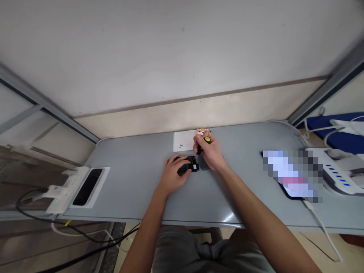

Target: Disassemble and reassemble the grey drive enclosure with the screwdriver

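Note:
My left hand [173, 175] presses a small black device [194, 167] down on the grey table, its fingers bent over the top and the thumb along the near side. A bit of green and a small white label show on the device. In my right hand [212, 153] is a screwdriver [207, 140] with a black and yellow handle, closed in the fist. Its shaft slants down toward the device's right part; whether the tip touches cannot be made out. Under the right hand lies a dark grey flat piece [203, 163], partly hidden.
Behind the hands, a white sheet [186, 137] carries several tiny black screws [181, 146] and an orange-white patterned item [202, 131]. A phone [88, 186] and power strip [68, 187] are left. Right are a lit phone [290, 174] on a cable and another power strip [338, 170].

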`<state>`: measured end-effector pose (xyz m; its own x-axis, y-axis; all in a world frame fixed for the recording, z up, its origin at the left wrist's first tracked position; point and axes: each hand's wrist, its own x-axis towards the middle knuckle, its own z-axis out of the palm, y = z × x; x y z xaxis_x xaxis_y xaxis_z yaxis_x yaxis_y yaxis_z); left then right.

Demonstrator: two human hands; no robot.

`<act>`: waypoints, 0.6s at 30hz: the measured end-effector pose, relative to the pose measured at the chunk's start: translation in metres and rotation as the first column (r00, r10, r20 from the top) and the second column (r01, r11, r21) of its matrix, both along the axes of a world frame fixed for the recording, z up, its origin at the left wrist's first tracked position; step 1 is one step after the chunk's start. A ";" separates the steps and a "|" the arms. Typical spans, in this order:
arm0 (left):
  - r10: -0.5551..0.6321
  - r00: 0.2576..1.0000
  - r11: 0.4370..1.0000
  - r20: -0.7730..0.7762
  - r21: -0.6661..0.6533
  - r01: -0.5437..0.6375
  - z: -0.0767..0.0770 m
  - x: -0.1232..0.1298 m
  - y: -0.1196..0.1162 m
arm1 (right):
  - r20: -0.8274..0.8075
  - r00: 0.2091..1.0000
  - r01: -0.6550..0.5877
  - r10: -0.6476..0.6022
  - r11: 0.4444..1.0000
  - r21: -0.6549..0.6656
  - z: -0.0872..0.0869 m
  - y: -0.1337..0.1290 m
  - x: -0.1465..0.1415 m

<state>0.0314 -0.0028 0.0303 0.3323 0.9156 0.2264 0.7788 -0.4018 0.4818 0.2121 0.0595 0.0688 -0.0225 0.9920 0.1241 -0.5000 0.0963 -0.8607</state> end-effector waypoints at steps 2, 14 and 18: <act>0.002 1.000 1.000 -0.001 -0.003 -0.002 -0.001 0.000 0.000 | 0.050 0.997 0.059 -0.060 0.998 0.008 0.000 0.001 0.000; 0.008 1.000 1.000 0.003 0.014 -0.008 -0.003 0.000 -0.001 | 0.075 0.997 -0.035 0.029 0.996 0.078 0.001 0.000 0.003; 0.004 1.000 1.000 -0.006 0.018 -0.004 -0.003 0.000 -0.002 | 0.311 0.929 0.135 -0.202 0.965 0.225 -0.002 -0.006 0.001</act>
<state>0.0315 -0.0044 0.0269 0.3301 0.9128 0.2406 0.7834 -0.4071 0.4697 0.2135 0.0530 0.0666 0.0701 0.9410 0.3311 -0.1539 0.3382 -0.9284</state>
